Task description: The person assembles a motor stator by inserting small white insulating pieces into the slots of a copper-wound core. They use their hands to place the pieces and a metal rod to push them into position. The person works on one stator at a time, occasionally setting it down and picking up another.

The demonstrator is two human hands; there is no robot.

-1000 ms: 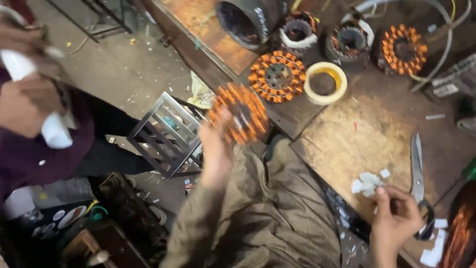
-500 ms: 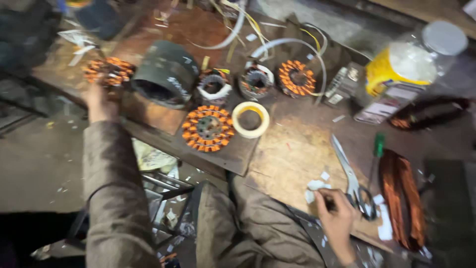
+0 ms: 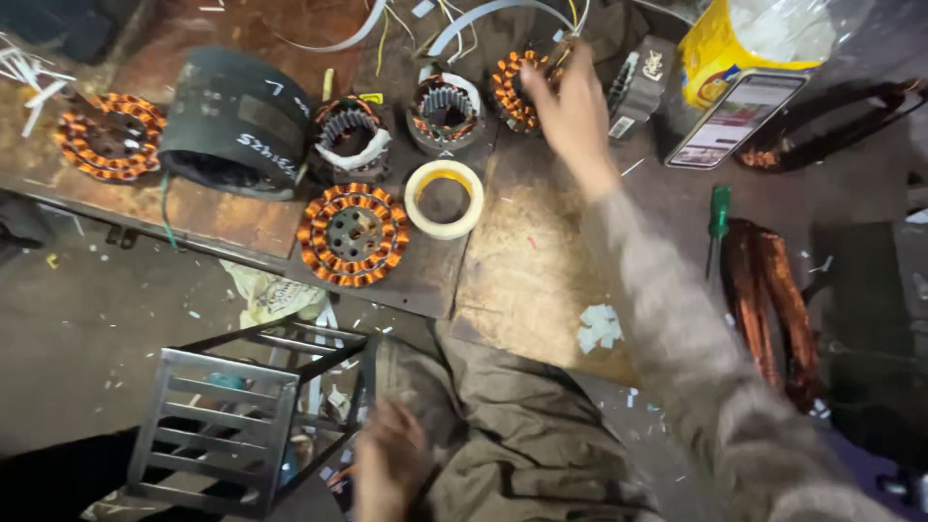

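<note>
**Right hand at the far stator, left hand low by the lap**

The surface [image 3: 541,261] is a worn, rust-brown board, scratched and littered with white paper scraps [image 3: 599,327]; below its near edge lies a grey concrete floor [image 3: 87,338] with a metal rack [image 3: 242,416] standing on it.

The right hand [image 3: 570,111] reaches across to the far side and lies over a copper-wound stator [image 3: 512,87], which sits flat with its ring opening facing up, so no long axis shows. Its fingers are blurred and I cannot tell whether they grip the stator. The left hand [image 3: 387,464] hangs low near the lap beside the rack, blurred too; its fingers look loosely curled with nothing seen in them.

Nearby lie a tape roll [image 3: 418,198], a larger orange stator [image 3: 353,235] near the front edge, and another stator [image 3: 106,135] at far left. A green-handled screwdriver [image 3: 717,217] and a copper coil [image 3: 773,290] crowd the right side. The bare stretch mid-surface is the open room.
</note>
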